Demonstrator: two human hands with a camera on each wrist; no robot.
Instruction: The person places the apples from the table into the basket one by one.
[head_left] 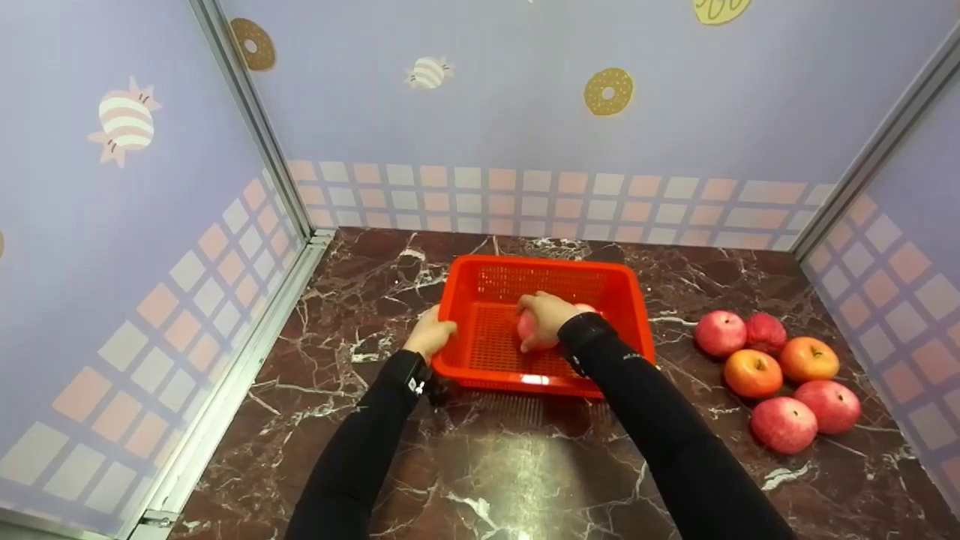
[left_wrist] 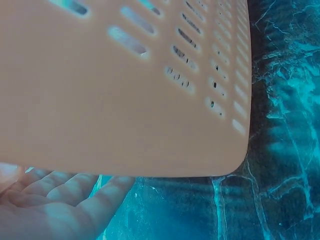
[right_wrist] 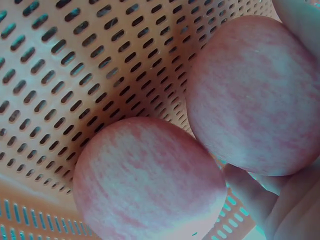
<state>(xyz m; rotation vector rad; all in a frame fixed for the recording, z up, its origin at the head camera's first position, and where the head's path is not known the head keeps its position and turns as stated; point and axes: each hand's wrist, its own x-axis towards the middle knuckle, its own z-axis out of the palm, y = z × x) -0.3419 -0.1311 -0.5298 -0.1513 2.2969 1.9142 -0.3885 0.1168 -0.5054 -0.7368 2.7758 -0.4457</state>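
Observation:
A red plastic basket [head_left: 637, 307] with slotted walls stands on the dark marbled tabletop. At its left side my left hand [head_left: 429, 335] grips the rim, thumb over the edge; the left wrist view shows its fingers along the edge of the basket wall [left_wrist: 100, 110]. Inside the basket, my right hand [head_left: 550, 311] holds a pinkish-red apple [head_left: 526, 330]. In the right wrist view, fingers curl round this held apple [right_wrist: 255, 95]. Close beside it is a second apple [right_wrist: 150, 180], mostly hidden behind the right hand in the head view.
To the right of the basket lies a group of several fruits, with pink-red apples [head_left: 784, 425] and orange-yellow apples [head_left: 752, 373]. Patterned panels [head_left: 510, 112] enclose the table at the back and both sides. A metal rail [head_left: 240, 382] runs along the left edge.

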